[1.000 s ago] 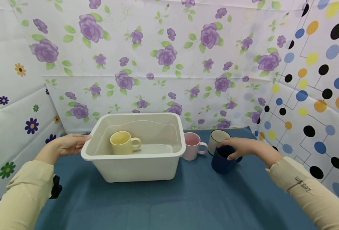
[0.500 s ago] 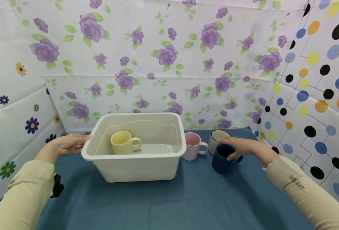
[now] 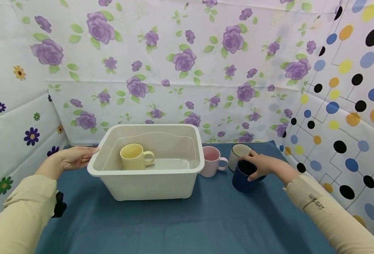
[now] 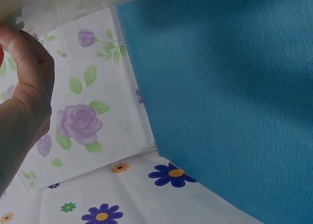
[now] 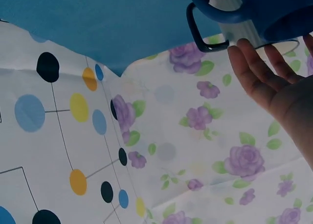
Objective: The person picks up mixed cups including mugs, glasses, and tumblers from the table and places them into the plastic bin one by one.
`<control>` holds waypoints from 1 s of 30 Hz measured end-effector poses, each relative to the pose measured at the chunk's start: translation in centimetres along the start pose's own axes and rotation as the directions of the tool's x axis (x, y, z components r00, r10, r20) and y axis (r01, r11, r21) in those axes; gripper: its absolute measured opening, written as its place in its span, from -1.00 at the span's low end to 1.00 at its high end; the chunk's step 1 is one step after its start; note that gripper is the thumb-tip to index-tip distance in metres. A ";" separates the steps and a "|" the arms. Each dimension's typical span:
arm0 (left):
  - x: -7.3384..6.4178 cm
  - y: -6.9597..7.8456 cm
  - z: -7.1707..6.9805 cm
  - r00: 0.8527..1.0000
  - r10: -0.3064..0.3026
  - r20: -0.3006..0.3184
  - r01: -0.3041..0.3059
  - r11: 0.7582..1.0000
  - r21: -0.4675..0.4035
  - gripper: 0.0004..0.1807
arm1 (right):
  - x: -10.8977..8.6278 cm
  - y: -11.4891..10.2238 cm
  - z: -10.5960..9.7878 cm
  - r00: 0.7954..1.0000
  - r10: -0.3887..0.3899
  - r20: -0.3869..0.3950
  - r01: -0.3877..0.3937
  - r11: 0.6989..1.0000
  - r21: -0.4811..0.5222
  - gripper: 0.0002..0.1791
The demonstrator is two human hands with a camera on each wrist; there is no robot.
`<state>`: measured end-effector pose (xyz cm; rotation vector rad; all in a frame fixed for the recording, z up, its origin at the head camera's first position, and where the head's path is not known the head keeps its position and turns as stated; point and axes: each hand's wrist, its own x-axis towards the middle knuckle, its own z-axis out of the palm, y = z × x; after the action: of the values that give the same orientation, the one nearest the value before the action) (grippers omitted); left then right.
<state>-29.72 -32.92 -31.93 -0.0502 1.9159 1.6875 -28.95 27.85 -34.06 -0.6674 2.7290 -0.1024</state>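
A dark blue mug (image 3: 241, 181) stands on the right side of the table. My right hand (image 3: 264, 165) reaches over its top and grips the rim, thumb on the near side and fingers across the opening. Right behind it is a white mug (image 3: 234, 159) with a dark rim; its dark handle shows in the right wrist view. To their left sits a pink mug (image 3: 210, 168), handle pointing right. My left hand (image 3: 72, 158) holds the left rim of a white plastic tub (image 3: 152, 185), fingers beneath the edge. Inside the tub stands a yellow mug (image 3: 133, 160).
A blue cloth (image 3: 174, 225) covers the table. Flower-patterned sheeting (image 3: 161, 63) rises behind it, with a dotted sheet (image 3: 342, 116) along the right and another flowered sheet (image 3: 18, 116) on the left. The pink mug stands close beside the tub's right wall.
My right wrist and forearm have swung slightly left while the hand stays at the dark blue mug's rim. The head view has shifted a little. My left hand keeps its place on the tub.
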 end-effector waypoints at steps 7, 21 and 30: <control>-0.1 0.0 -0.2 1.000 0.003 -0.005 -0.003 1.000 0.012 -0.81 | 0.6 0.4 0.5 1.000 0.017 -0.009 -0.016 0.997 0.071 -0.17; -0.3 0.0 0.2 1.000 0.011 0.004 -0.011 1.000 0.020 -0.85 | 1.7 -0.2 1.2 0.994 0.104 0.012 -0.104 0.994 0.036 -0.14; -0.3 -0.1 0.1 1.000 0.008 0.004 -0.009 0.999 0.047 -0.80 | 2.0 0.7 2.3 0.996 0.078 0.037 -0.083 0.983 0.165 -0.04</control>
<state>-29.41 -32.95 -31.94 -0.0204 1.9550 1.6457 -30.11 27.56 -36.90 -0.5065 2.6766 -0.2948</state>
